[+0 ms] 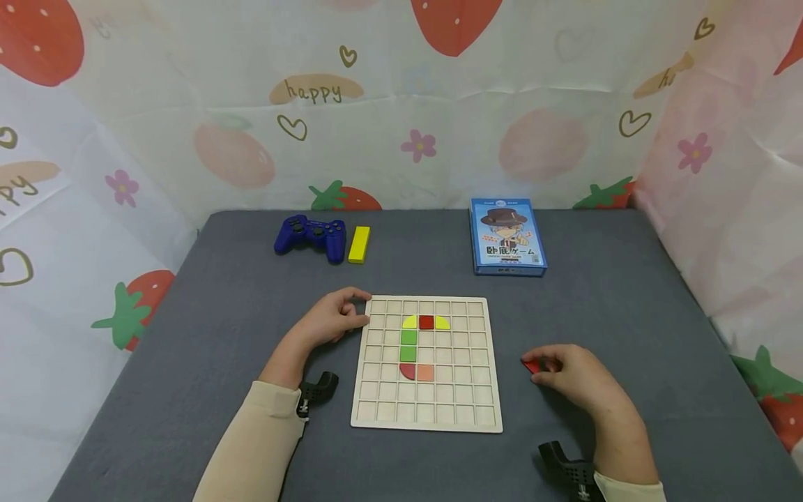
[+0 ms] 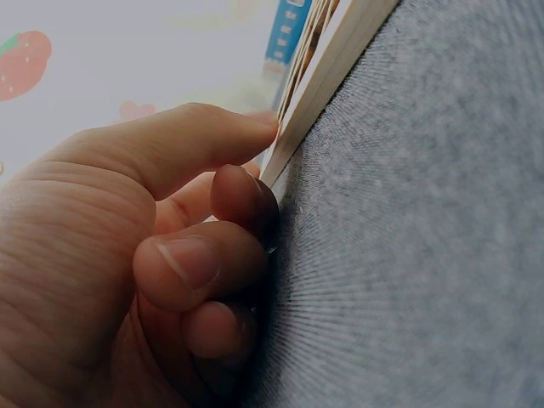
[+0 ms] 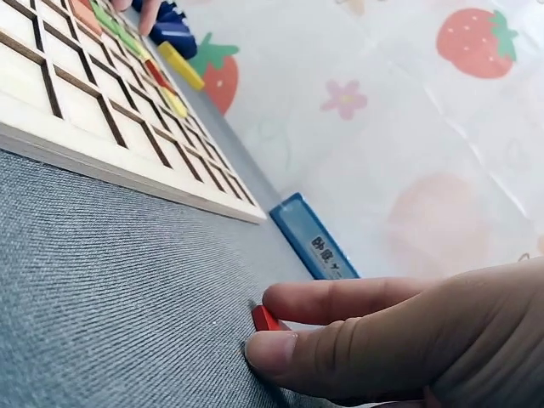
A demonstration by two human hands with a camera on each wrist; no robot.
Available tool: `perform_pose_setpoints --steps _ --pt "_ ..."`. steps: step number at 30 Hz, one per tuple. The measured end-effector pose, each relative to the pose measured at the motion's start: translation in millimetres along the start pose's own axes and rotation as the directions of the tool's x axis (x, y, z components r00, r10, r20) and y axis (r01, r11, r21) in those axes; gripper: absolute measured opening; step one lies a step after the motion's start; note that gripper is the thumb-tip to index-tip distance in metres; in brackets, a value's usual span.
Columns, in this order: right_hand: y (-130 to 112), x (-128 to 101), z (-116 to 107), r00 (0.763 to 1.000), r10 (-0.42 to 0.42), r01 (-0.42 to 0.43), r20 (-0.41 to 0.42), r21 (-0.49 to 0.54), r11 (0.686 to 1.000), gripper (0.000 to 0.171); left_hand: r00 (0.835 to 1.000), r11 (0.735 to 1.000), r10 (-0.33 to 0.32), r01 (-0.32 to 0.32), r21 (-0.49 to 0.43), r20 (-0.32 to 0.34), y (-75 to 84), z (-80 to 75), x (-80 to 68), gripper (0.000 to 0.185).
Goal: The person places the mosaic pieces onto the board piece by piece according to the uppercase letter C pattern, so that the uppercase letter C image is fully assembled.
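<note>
- Red piece [image 1: 532,365], head view: my right hand [image 1: 574,376] lies on the grey table [image 1: 627,307], fingers curled, pinching this small flat red piece between thumb and fingertips, well to the right of the wooden grid board [image 1: 429,362]. My left hand [image 1: 329,321] rests at the board's upper left corner, thumb and forefinger closed on its edge. Yellow, red, green and orange pieces already sit in the board's cells. A blue game controller [image 1: 310,237], a yellow block [image 1: 359,244] and a blue box [image 1: 507,236] lie farther back.
- Left wrist view: my left hand [image 2: 153,255] has its forefinger laid on top of the board's [image 2: 340,59] corner, the other fingers curled below against the cloth.
- Right wrist view: my right hand [image 3: 391,340] holds the red piece [image 3: 265,319] low on the table, thumb below, a finger above; only its red edge shows. The board [image 3: 102,127] lies apart from it.
</note>
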State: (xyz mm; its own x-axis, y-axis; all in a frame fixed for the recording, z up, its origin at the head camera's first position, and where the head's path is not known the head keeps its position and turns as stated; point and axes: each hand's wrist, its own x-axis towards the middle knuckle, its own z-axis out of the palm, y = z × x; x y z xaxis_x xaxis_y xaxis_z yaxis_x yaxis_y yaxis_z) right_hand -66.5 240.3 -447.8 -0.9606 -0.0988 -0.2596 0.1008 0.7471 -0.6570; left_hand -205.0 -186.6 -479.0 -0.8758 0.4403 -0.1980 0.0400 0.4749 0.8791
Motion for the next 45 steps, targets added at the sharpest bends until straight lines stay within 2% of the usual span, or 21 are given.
perform_pose_setpoints --steps 4,20,29,33,37,42,45 --pt "1 0 2 1.0 -0.009 0.009 -0.013 -0.013 1.0 0.028 1.0 1.0 -0.004 0.004 -0.007 0.005 -0.6 0.3 0.1 0.044" --pt "4 9 10 0.983 -0.045 0.02 -0.177 -0.142 0.99 0.029 1.0 1.0 0.0 0.0 -0.004 0.002 -0.3 0.8 -0.3 0.044" --pt "4 14 14 0.977 0.005 -0.03 -0.213 -0.117 0.993 0.039 1.0 1.0 0.001 -0.001 -0.008 0.006 -0.3 0.7 0.5 0.044" --pt "3 16 16 0.968 -0.016 -0.022 -0.25 -0.15 0.988 0.036 1.0 1.0 0.001 -0.001 -0.005 0.002 0.2 0.0 0.0 0.044" --pt "3 18 20 0.939 -0.081 0.022 -0.333 -0.178 0.984 0.034 1.0 1.0 -0.002 0.002 -0.003 0.001 1.2 -0.5 -0.6 0.044" --pt "0 20 27 0.863 -0.164 0.099 -0.478 -0.158 0.982 0.033 1.0 1.0 -0.004 0.004 -0.003 0.0 1.7 -0.3 -1.0 0.044" --pt "-5 20 31 0.825 -0.207 0.168 -0.525 -0.122 0.978 0.03 1.0 1.0 -0.003 0.003 -0.002 0.001 1.4 -0.3 -0.9 0.044"
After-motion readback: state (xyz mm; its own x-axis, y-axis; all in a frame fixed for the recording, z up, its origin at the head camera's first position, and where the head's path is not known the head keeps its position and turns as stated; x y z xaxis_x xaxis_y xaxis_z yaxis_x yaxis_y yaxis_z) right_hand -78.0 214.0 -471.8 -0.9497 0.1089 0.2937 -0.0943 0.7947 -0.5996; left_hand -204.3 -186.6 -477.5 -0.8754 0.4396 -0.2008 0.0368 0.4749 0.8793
